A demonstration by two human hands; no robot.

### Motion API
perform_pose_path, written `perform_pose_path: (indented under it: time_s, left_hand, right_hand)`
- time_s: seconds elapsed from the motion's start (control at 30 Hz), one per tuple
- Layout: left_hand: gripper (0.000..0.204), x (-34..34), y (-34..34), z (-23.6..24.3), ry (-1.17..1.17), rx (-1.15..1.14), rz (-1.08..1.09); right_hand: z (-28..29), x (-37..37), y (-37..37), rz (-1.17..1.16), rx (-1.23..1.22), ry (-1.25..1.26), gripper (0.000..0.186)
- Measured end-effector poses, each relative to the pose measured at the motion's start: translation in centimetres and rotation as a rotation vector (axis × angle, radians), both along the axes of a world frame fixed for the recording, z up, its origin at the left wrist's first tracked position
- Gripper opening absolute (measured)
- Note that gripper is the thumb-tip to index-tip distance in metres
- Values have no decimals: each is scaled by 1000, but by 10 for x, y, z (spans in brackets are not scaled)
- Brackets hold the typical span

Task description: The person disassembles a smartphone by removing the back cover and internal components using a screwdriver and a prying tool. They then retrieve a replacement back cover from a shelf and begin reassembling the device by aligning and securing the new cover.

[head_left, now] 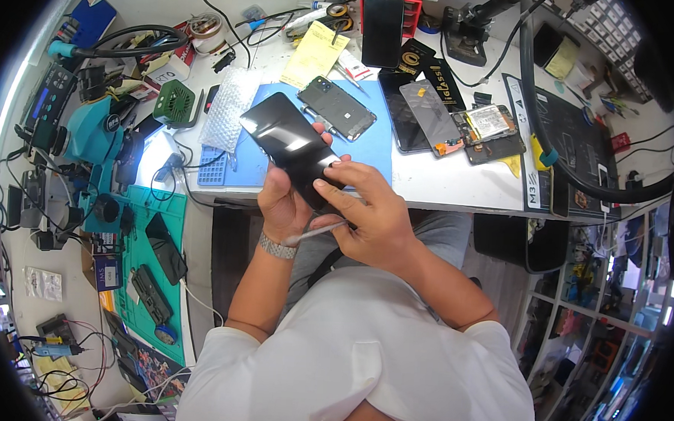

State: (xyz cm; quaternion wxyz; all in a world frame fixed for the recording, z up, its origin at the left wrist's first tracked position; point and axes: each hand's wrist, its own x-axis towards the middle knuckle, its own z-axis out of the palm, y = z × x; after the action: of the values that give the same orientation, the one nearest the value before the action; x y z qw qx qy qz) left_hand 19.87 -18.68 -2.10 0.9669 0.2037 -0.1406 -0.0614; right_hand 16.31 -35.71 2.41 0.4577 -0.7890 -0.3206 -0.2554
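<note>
A black smartphone (285, 137) with a glossy dark screen tilts above the desk's front edge. My left hand (281, 206) is closed round its lower part, thumb along one side and fingertips showing at the other. My right hand (372, 216) lies over the phone's lower end, two fingertips on the glass. From under that hand a slim grey strip-like thing (319, 231) sticks out toward my left wrist; its kind I cannot make out. Just beyond, an opened phone (337, 107) with its dark inside facing up rests on the blue mat (278, 179).
Right of the mat lie a dark phone screen (402, 121), a grey panel (431, 115) and an opened phone with a silvery battery (490, 123). Bubble wrap (232, 108) lies on the left. A thick black hose (579, 182) arches over the right side. Cables trail along the left bench.
</note>
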Motion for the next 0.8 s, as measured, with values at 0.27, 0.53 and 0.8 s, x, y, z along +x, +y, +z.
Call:
perform_pose_path:
  time_s: [0.27,0.53,0.8]
  left_hand:
    - [81,-5,-14,31,216,605,396]
    - [73,-14,-16,24,256,620,541]
    - [66,-53,17,11,88,428,137]
  right_hand:
    - [-19,10,2,-91,292,303,38]
    - [-18,30,-26,118,789,984,30]
    - [-25,32,-56,142,802,1235,26]
